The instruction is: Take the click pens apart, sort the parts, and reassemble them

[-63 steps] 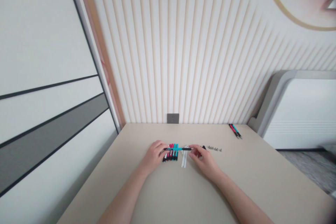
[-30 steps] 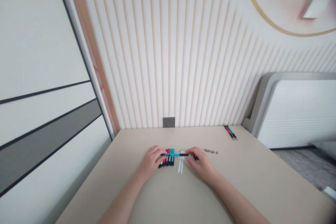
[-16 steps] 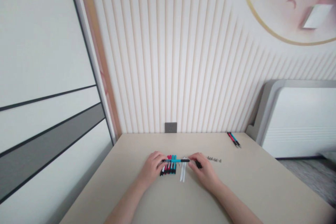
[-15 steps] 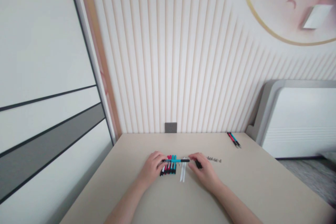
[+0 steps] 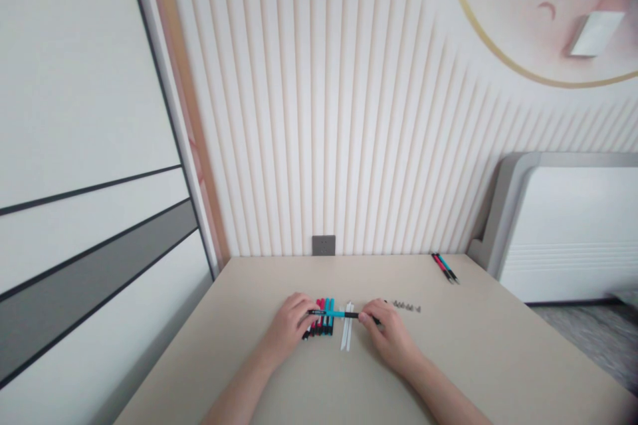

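Observation:
A teal and black pen is held level a little above the beige table. My left hand pinches its left end. My right hand has closed fingers at its right end, where a small black part shows between them. Under the pen lies a row of several red, teal and black pens. Two or three thin white rods lie just right of that row, between my hands.
Several small grey metal bits lie in a line to the right of my right hand. Two more pens, red and teal, rest at the table's far right corner. A ribbed wall with a grey socket stands behind.
My right hand has closed in on the pen's right end, which stood a little apart from it half a second ago. The camera tilted up slightly. The pen stays level.

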A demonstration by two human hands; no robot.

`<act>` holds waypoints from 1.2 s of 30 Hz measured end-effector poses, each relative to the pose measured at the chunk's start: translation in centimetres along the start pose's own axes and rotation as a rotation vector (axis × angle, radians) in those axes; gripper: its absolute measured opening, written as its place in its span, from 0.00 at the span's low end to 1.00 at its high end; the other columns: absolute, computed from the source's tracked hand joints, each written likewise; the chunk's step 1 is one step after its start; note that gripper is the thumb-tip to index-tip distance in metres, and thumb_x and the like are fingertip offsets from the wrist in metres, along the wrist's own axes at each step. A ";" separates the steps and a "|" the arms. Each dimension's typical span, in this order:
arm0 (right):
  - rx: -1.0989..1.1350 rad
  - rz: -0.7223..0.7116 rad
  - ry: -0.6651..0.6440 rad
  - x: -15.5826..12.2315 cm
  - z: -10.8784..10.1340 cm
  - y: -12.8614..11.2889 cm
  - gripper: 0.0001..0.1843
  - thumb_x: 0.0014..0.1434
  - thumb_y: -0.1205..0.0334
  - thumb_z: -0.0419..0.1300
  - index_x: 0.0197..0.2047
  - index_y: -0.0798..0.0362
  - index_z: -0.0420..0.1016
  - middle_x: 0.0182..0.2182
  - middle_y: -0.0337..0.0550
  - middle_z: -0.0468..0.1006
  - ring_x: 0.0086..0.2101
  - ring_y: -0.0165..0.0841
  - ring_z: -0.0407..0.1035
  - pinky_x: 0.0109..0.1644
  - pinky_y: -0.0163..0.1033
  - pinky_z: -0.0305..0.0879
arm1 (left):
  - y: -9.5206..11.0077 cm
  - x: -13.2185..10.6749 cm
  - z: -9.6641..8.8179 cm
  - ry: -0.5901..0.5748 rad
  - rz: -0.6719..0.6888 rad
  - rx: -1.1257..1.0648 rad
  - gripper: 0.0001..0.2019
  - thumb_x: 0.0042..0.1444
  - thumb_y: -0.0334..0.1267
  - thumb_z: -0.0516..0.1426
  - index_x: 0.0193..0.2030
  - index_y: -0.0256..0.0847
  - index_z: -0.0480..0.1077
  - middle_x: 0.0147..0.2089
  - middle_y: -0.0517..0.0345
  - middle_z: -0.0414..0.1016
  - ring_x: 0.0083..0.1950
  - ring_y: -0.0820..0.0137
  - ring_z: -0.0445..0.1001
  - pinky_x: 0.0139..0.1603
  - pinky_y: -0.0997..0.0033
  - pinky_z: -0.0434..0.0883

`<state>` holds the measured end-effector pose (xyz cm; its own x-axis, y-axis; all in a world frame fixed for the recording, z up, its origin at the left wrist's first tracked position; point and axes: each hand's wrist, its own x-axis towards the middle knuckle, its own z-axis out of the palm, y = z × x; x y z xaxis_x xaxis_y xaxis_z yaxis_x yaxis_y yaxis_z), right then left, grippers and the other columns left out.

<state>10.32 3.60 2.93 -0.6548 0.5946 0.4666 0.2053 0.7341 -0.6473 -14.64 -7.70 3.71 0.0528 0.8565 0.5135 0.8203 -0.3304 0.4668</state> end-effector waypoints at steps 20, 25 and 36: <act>0.009 -0.048 -0.038 0.1 -0.2 -0.5 0.21 0.69 0.55 0.49 0.27 0.51 0.73 0.27 0.41 0.75 0.35 0.34 0.68 0.44 0.39 0.59 | 0.3 0.2 -0.2 0.006 0.062 0.035 0.06 0.65 0.36 0.54 0.42 0.44 0.72 0.41 0.56 0.73 0.44 0.67 0.71 0.47 0.67 0.70; -0.178 0.115 0.147 0.5 -1.0 0.7 0.20 0.69 0.54 0.46 0.34 0.49 0.77 0.35 0.44 0.78 0.42 0.38 0.67 0.48 0.44 0.57 | 0.2 0.3 -0.1 0.012 0.047 0.024 0.05 0.65 0.37 0.54 0.42 0.42 0.71 0.40 0.56 0.73 0.43 0.67 0.71 0.47 0.66 0.70; -0.623 0.351 0.237 -0.5 -3.0 6.4 0.14 0.59 0.60 0.56 0.45 0.49 0.79 0.46 0.50 0.76 0.47 0.45 0.66 0.50 0.48 0.56 | 0.4 0.4 -0.2 0.031 0.013 0.001 0.06 0.64 0.37 0.54 0.42 0.42 0.72 0.40 0.56 0.73 0.43 0.67 0.71 0.47 0.65 0.70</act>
<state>14.14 8.98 0.42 -0.3156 0.8306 0.4588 0.7928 0.4965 -0.3535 -14.44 -7.59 4.24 0.0454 0.8393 0.5417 0.8205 -0.3407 0.4591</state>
